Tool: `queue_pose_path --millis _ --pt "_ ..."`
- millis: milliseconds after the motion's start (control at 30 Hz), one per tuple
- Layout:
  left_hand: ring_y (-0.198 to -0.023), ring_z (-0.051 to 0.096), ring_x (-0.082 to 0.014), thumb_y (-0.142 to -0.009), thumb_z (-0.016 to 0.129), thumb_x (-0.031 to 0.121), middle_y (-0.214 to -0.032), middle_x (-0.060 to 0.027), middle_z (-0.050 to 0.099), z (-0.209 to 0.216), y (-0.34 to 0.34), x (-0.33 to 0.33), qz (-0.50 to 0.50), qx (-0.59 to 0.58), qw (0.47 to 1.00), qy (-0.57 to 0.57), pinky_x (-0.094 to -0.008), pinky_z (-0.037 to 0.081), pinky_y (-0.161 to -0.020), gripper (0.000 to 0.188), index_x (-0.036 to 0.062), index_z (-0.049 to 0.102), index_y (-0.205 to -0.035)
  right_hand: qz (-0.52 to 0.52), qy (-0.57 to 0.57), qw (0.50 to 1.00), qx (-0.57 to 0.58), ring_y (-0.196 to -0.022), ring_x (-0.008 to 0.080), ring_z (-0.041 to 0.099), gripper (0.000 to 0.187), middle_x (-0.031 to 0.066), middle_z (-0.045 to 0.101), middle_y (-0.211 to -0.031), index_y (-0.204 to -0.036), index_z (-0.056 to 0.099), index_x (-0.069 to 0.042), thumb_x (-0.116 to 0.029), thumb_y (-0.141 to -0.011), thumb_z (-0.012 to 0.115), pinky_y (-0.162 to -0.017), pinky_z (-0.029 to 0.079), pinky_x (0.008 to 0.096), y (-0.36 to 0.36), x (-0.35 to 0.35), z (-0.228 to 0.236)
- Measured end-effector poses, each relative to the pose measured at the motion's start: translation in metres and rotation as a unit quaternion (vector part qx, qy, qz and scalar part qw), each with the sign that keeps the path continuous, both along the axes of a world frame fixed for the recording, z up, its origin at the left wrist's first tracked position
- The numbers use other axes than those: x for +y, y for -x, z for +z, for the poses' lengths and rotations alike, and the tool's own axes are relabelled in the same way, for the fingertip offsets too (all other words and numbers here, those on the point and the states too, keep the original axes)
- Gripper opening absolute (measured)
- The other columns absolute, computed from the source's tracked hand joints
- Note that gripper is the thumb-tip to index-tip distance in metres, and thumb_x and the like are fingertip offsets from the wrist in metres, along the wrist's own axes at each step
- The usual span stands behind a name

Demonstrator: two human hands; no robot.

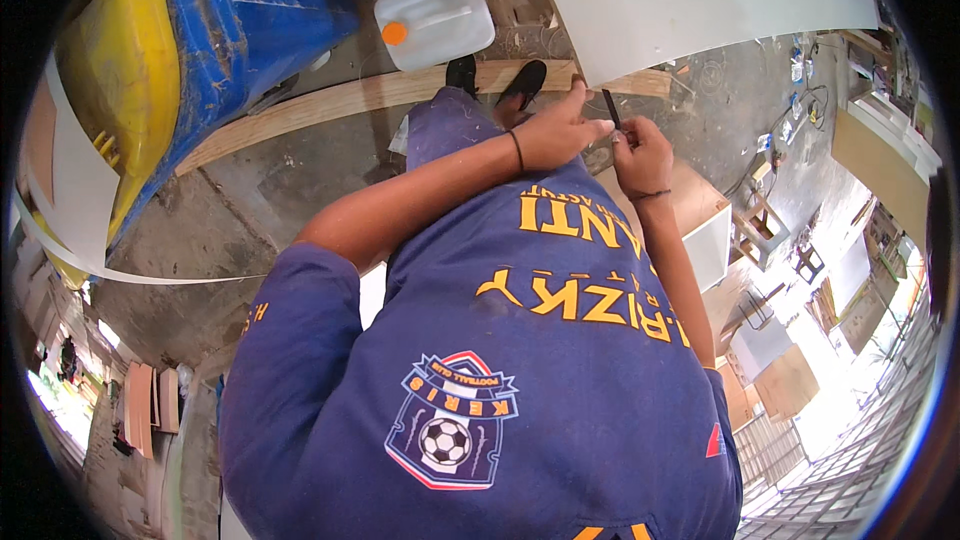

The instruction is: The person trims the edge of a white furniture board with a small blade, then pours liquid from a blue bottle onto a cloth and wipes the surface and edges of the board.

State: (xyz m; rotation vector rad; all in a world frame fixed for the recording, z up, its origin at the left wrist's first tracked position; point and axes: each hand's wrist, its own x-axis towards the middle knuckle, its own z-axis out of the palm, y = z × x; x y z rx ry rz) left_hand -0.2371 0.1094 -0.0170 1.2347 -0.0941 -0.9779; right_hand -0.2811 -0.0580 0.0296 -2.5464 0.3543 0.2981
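My right hand (pixel 643 153) is closed around the lower end of a narrow black strip-like tool (pixel 611 105), which points up and away from me. I cannot make out its exact kind. Just left of it is my left hand (pixel 555 132), its fingers stretched out toward the near corner of a large white sheet (pixel 700 0). The left thumb reaches across to the lower part of the black tool. Whether the left fingertips touch the sheet is unclear. Both hands are in front of my waist, close together.
A long pale wooden plank (pixel 330 100) lies across the floor by my shoes (pixel 525 80). Beyond it is a translucent jerrycan (pixel 440 25) with an orange cap. Large blue (pixel 240 40) and yellow (pixel 125 60) containers stand left. Box-like panels (pixel 705 240) and cables are at right.
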Motion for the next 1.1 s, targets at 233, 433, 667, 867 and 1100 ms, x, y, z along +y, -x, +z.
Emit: queue_pose_path --millis 233,433,667,867,1100 --pt "-0.118 0.05 -0.0165 -0.092 0.059 0.025 -0.135 -0.0253 0.045 0.036 -0.012 0.002 -0.031 0.074 0.997 0.002 -0.0234 0.042 -0.092 0.083 -0.0192 0.007 -0.138 -0.056 -0.032 0.998 -0.023 -0.065 0.022 0.062 0.012 0.0123 0.062 -0.076 -0.087 0.063 -0.001 -0.008 -0.076 0.064 -0.063 0.049 0.0327 0.005 0.001 0.013" --pt "-0.113 0.054 -0.0165 -0.091 0.059 0.027 -0.134 -0.0266 0.045 0.012 -0.005 -0.001 -0.05 0.029 0.996 0.061 -0.024 0.044 -0.089 0.072 -0.0141 0.023 -0.138 -0.061 -0.074 0.993 -0.063 -0.064 0.0179 0.061 0.011 0.0111 0.062 -0.075 -0.087 0.063 0.001 -0.005 -0.078 0.064 -0.06 0.048 0.0296 -0.004 0.007 0.028" --pt "-0.104 0.059 -0.0171 -0.093 0.055 0.028 -0.129 -0.0215 0.05 -0.009 0.003 0.0 0.014 -0.038 0.999 -0.023 -0.0251 0.045 -0.082 0.053 -0.008 0.039 -0.128 -0.074 -0.072 0.992 -0.074 -0.061 0.01 0.056 0.01 0.0054 0.062 -0.071 -0.088 0.063 0.001 -0.005 -0.08 0.065 -0.058 0.045 0.0247 -0.005 0.006 0.032" --pt "-0.099 0.06 -0.0147 -0.092 0.055 0.028 -0.119 -0.0109 0.058 0.035 -0.023 0.001 0.005 0.17 0.985 0.006 -0.0275 0.043 -0.078 0.044 -0.0015 0.045 -0.124 -0.111 -0.085 0.989 -0.054 -0.063 0.0149 0.061 0.011 0.0104 0.064 -0.074 -0.088 0.063 0.0 -0.004 -0.078 0.065 -0.06 0.049 0.0281 0.001 0.005 0.031" --pt "-0.097 0.061 -0.0133 -0.093 0.054 0.027 -0.104 -0.0034 0.063 0.025 -0.033 0.002 0.036 0.213 0.976 0.001 -0.0272 0.043 -0.078 0.028 0.0052 0.056 -0.111 -0.134 -0.123 0.979 -0.086 -0.062 0.0172 0.061 0.012 0.0118 0.062 -0.074 -0.087 0.062 0.001 -0.004 -0.077 0.066 -0.059 0.048 0.0294 -0.003 0.009 0.025"
